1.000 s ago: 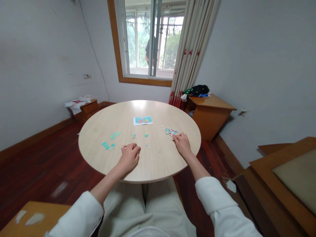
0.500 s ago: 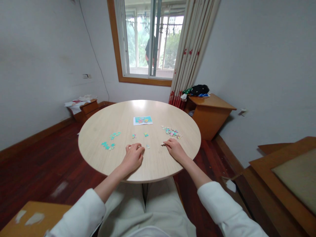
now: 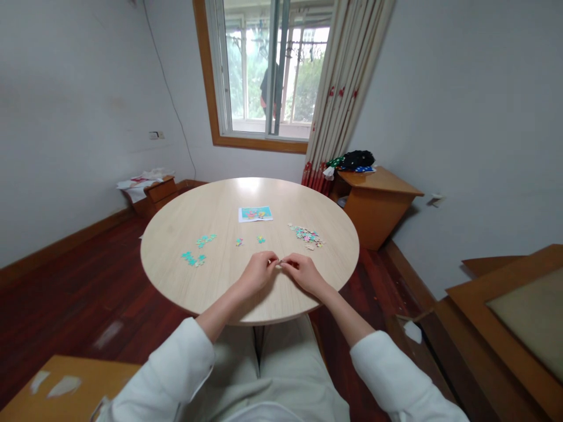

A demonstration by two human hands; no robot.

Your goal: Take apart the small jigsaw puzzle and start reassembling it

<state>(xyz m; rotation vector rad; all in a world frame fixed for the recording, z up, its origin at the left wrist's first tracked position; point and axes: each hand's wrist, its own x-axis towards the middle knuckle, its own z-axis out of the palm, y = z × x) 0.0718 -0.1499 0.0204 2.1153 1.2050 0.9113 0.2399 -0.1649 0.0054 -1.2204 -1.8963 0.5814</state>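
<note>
My left hand (image 3: 258,271) and my right hand (image 3: 304,272) meet low over the near part of the round table (image 3: 211,202), fingertips almost touching. Both are closed in a pinch on a small jigsaw puzzle piece (image 3: 280,263), mostly hidden by the fingers. Beyond them lie two small puzzle clusters, one pink and yellow (image 3: 239,241), the other yellow and teal (image 3: 261,240). Teal puzzle pieces (image 3: 193,259) are spread to the left, with more teal pieces (image 3: 206,240) just behind. To the right is a mixed pile of puzzle pieces (image 3: 308,235).
A printed picture card (image 3: 255,214) in teal, pink and yellow lies toward the far side of the table. Behind to the right, a wooden cabinet (image 3: 378,196) carries dark cloth items (image 3: 358,159). A person (image 3: 268,91) is visible through the window.
My left hand has moved right, over where a loose piece lay. My right hand has moved left with a piece from beside the pile, and the two hands now meet.
</note>
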